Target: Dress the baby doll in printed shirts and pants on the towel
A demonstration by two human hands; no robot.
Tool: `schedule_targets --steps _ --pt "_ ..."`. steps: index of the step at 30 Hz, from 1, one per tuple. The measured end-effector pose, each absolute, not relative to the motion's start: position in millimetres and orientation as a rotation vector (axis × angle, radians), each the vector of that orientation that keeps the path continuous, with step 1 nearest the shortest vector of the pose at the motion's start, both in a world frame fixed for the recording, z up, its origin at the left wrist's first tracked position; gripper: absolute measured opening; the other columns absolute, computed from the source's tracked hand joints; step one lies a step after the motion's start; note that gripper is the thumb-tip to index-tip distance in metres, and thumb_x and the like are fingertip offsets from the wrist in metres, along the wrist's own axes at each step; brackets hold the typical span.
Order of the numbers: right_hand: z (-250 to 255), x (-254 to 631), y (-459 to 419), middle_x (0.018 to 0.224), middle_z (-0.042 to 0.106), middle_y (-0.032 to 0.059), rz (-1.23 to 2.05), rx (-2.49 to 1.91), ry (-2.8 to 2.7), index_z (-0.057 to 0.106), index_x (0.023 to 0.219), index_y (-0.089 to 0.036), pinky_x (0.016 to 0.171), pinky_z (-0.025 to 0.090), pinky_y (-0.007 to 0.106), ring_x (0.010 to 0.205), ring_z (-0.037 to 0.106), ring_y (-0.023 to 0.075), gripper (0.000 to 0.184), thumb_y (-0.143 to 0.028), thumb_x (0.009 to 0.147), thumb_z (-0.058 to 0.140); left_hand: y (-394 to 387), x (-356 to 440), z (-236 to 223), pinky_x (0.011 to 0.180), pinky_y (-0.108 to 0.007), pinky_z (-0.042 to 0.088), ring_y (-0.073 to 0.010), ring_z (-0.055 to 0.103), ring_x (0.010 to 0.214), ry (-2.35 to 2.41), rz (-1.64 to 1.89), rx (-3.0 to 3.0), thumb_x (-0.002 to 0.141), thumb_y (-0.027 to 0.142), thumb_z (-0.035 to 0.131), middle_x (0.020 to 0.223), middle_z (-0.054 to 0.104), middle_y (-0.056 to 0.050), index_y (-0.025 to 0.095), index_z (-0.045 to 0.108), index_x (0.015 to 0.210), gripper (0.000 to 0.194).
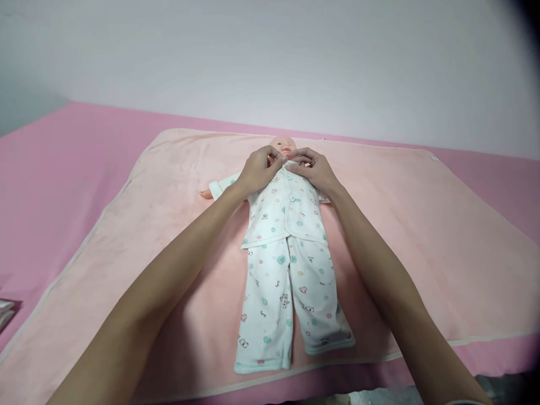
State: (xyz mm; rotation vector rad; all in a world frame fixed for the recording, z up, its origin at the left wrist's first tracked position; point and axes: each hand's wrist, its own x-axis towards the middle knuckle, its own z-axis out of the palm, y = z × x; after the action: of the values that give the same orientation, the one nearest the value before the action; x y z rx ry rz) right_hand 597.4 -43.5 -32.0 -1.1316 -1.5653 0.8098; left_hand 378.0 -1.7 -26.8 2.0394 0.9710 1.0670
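A baby doll (283, 143) lies on its back, its head toward the wall. It wears a white printed pajama top (270, 216) with buttons down the front and matching pajama pants (265, 304). At the doll's neck, my left hand (260, 169) pinches the collar of the top from the left. Opposite it, my right hand (314, 167) has its fingers closed on the other side of the collar. My fingertips nearly meet under the doll's chin and hide the top of the collar. One doll hand (206, 194) shows beyond the left sleeve.
Beneath the doll spreads a peach blanket (422, 236) with a pale edge, laid over a pink sheet (54, 185). A plain wall (270, 62) rises behind. Part of a whitish item (5, 312) shows at the left edge.
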Motion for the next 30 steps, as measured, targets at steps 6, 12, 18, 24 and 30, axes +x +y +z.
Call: schedule_targets --steps 6,12,18,24,30 --pt "-32.1 601.2 -46.9 0.135 0.079 0.0052 0.819 -1.128 -1.599 0.078 0.116 -0.029 0.099 0.056 0.040 0.124 0.073 0.0271 0.052 -0.064 0.081 0.093 -3.4 376.4 -24.7 0.078 -0.032 0.050 -0.0172 0.063 0.081 0.975 1.045 2.021 0.105 0.044 0.071 0.097 0.075 -0.007 0.019 0.068 0.098 0.026" --pt "-32.3 591.9 -47.5 0.116 0.080 0.0044 0.694 -1.211 -1.568 0.080 0.110 -0.025 0.088 0.055 0.037 0.097 0.067 0.0206 0.045 -0.062 0.085 0.088 -7.5 370.2 -13.1 0.078 -0.031 0.049 -0.0175 0.063 0.085 0.976 0.921 2.027 0.097 0.046 0.078 0.104 0.077 -0.007 0.018 0.074 0.105 0.029" --pt "-33.8 595.1 -45.0 0.120 0.079 0.0039 0.683 -1.252 -1.560 0.080 0.108 -0.025 0.086 0.052 0.037 0.087 0.058 0.0174 0.047 -0.063 0.082 0.090 -4.9 367.5 -9.2 0.077 -0.032 0.046 -0.0175 0.061 0.082 0.973 0.824 1.965 0.093 0.042 0.079 0.099 0.077 -0.007 0.019 0.080 0.104 0.026" --pt "-30.2 594.2 -46.4 0.112 0.077 0.0047 0.736 -1.306 -1.509 0.081 0.107 -0.025 0.087 0.051 0.038 0.086 0.056 0.0180 0.052 -0.064 0.076 0.095 1.3 369.3 -14.8 0.079 -0.032 0.045 -0.0169 0.061 0.085 0.971 0.807 1.912 0.093 0.035 0.074 0.101 0.076 -0.006 0.019 0.080 0.103 0.020" --pt "-28.2 591.9 -48.5 0.100 0.071 0.0026 0.773 -1.347 -1.478 0.081 0.108 -0.024 0.084 0.051 0.037 0.083 0.053 0.0172 0.056 -0.066 0.073 0.095 -0.6 373.5 -15.8 0.079 -0.032 0.048 -0.0195 0.066 0.091 1.026 0.823 1.852 0.087 0.034 0.077 0.104 0.077 -0.006 0.021 0.079 0.099 0.018"
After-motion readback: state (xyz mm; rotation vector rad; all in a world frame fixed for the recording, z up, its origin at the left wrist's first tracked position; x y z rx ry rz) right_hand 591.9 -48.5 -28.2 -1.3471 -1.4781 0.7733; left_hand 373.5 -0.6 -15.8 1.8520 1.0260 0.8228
